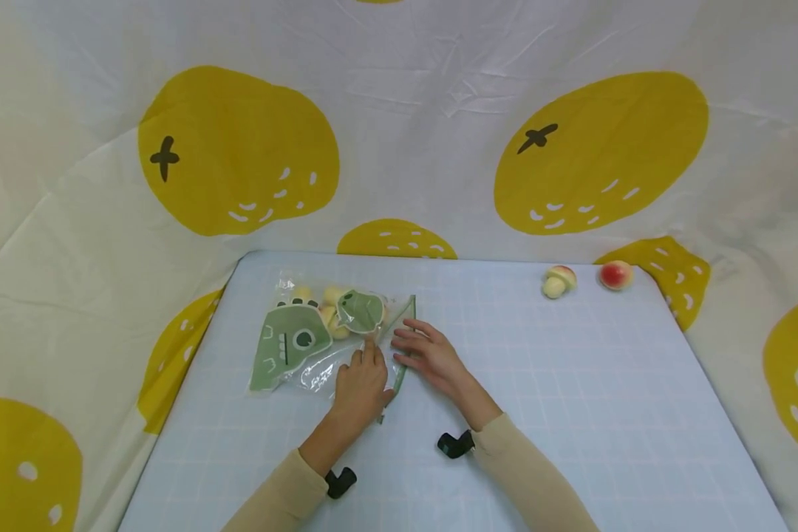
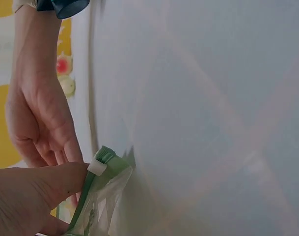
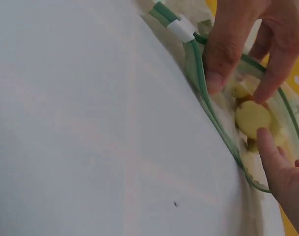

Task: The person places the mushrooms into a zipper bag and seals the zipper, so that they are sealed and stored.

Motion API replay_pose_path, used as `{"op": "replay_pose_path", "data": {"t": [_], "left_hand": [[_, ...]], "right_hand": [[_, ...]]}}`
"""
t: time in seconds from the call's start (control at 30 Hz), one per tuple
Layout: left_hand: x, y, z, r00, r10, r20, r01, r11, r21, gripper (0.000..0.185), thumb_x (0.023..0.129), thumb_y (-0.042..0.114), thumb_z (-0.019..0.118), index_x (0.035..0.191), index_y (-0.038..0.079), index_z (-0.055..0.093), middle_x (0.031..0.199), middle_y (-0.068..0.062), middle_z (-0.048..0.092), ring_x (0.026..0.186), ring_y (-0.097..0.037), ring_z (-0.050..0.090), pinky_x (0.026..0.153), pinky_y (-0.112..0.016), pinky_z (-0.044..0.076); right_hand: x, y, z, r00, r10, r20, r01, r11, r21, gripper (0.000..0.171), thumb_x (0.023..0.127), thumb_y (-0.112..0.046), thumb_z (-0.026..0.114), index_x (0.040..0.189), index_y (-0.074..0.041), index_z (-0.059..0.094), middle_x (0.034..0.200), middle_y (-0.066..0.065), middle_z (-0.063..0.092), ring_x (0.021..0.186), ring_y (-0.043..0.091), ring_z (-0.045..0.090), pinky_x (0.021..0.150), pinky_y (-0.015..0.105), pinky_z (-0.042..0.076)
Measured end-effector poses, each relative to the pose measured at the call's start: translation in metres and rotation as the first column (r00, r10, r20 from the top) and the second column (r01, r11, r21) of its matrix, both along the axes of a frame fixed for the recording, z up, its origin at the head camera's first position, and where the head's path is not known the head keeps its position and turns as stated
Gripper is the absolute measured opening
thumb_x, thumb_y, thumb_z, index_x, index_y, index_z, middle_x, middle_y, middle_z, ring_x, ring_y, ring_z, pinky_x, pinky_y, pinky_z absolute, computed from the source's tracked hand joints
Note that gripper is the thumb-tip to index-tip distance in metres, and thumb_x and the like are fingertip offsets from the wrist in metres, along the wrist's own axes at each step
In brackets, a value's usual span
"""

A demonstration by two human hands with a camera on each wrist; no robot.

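Note:
A clear zip bag (image 1: 315, 373) with green cartoon prints lies at the table's left, with several cream-coloured toy mushrooms (image 1: 335, 325) inside. Its green-edged mouth faces right and gapes in the right wrist view. My left hand (image 1: 362, 380) grips the bag near the mouth, its thumb beside the white zip slider (image 2: 96, 167). The film is too clear to tell which layer lies between the fingers. At the mouth, my right hand (image 1: 432, 358) has its fingers spread and extended, holding nothing. A pale mushroom (image 3: 253, 119) shows between the two hands.
At the far right of the table lie a toy mushroom (image 1: 558, 282) and a round red-and-cream piece (image 1: 615, 275). A white cloth with yellow fruit prints (image 1: 425, 170) hangs behind the pale blue table (image 1: 572, 414).

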State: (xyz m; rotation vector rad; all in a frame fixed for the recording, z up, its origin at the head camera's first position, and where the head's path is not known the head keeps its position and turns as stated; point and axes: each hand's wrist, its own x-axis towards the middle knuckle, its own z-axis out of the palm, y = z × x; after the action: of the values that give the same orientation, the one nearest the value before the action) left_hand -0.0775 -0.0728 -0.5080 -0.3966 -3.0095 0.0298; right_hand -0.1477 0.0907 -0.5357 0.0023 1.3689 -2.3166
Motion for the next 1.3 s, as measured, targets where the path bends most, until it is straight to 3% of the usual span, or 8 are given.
{"op": "replay_pose_path", "data": {"t": [0.27, 0.5, 0.73, 0.87, 0.97, 1.13, 1.3], "left_hand": [[0.002, 0.002, -0.002, 1.0, 0.014, 0.013, -0.015, 1.0, 0.023, 0.07, 0.076, 0.044, 0.085, 0.116, -0.008, 0.064, 0.139, -0.032, 0.046, 0.105, -0.038, 0.056, 0.069, -0.046, 0.053], [0.003, 0.001, -0.004, 0.999, 0.02, 0.038, -0.023, 0.998, 0.064, 0.059, 0.078, 0.042, 0.084, 0.107, -0.006, 0.067, 0.139, -0.034, 0.044, 0.107, -0.042, 0.055, 0.069, -0.047, 0.052], [0.003, 0.0, -0.004, 0.999, 0.018, 0.048, -0.022, 0.996, 0.082, 0.055, 0.079, 0.042, 0.083, 0.102, -0.006, 0.069, 0.139, -0.035, 0.044, 0.107, -0.043, 0.055, 0.069, -0.048, 0.053], [0.004, 0.0, -0.004, 0.998, 0.022, 0.053, -0.026, 0.997, 0.078, 0.055, 0.08, 0.043, 0.082, 0.102, -0.006, 0.069, 0.139, -0.035, 0.044, 0.108, -0.043, 0.055, 0.07, -0.048, 0.052], [0.004, 0.0, -0.004, 0.999, 0.021, 0.05, -0.024, 0.997, 0.076, 0.055, 0.08, 0.044, 0.082, 0.102, -0.005, 0.069, 0.139, -0.035, 0.044, 0.108, -0.043, 0.055, 0.07, -0.048, 0.052], [0.004, -0.001, -0.005, 0.999, 0.014, 0.042, -0.018, 0.996, 0.082, 0.055, 0.08, 0.044, 0.082, 0.101, -0.005, 0.069, 0.138, -0.035, 0.044, 0.107, -0.043, 0.055, 0.069, -0.048, 0.053], [0.003, -0.001, -0.006, 0.998, 0.012, 0.056, -0.017, 0.996, 0.085, 0.056, 0.081, 0.044, 0.081, 0.103, -0.005, 0.069, 0.138, -0.035, 0.043, 0.108, -0.043, 0.054, 0.07, -0.048, 0.053]], "right_hand": [[0.006, 0.027, 0.007, 0.998, -0.025, -0.049, 0.027, 0.999, 0.027, 0.049, 0.104, 0.002, 0.046, 0.15, 0.005, 0.031, 0.145, 0.033, 0.041, 0.127, 0.041, 0.052, 0.1, 0.049, 0.045], [0.007, 0.051, 0.017, 0.991, -0.051, -0.125, 0.064, 0.992, 0.108, 0.05, 0.104, -0.003, 0.05, 0.15, 0.005, 0.032, 0.144, 0.029, 0.045, 0.126, 0.039, 0.053, 0.099, 0.045, 0.048], [0.007, 0.079, 0.017, 0.966, -0.09, -0.243, 0.155, 0.952, 0.262, 0.048, 0.103, -0.006, 0.055, 0.147, 0.005, 0.038, 0.14, 0.028, 0.05, 0.126, 0.043, 0.051, 0.097, 0.039, 0.05], [0.002, 0.099, 0.013, 0.927, -0.139, -0.348, 0.274, 0.885, 0.376, 0.046, 0.101, -0.002, 0.057, 0.144, 0.005, 0.043, 0.136, 0.029, 0.053, 0.122, 0.043, 0.054, 0.091, 0.031, 0.052], [-0.003, 0.118, 0.011, 0.891, -0.198, -0.408, 0.378, 0.821, 0.428, 0.043, 0.099, 0.001, 0.057, 0.141, 0.006, 0.047, 0.132, 0.03, 0.055, 0.115, 0.034, 0.06, 0.086, 0.025, 0.053], [-0.009, 0.152, 0.016, 0.803, -0.323, -0.501, 0.561, 0.695, 0.451, 0.04, 0.095, 0.005, 0.06, 0.134, 0.01, 0.052, 0.125, 0.035, 0.058, 0.097, 0.014, 0.063, 0.078, 0.017, 0.052], [-0.011, 0.181, 0.032, 0.721, -0.397, -0.568, 0.681, 0.56, 0.472, 0.036, 0.093, 0.005, 0.062, 0.128, 0.011, 0.056, 0.119, 0.035, 0.059, 0.09, 0.009, 0.06, 0.074, 0.014, 0.049]]}}
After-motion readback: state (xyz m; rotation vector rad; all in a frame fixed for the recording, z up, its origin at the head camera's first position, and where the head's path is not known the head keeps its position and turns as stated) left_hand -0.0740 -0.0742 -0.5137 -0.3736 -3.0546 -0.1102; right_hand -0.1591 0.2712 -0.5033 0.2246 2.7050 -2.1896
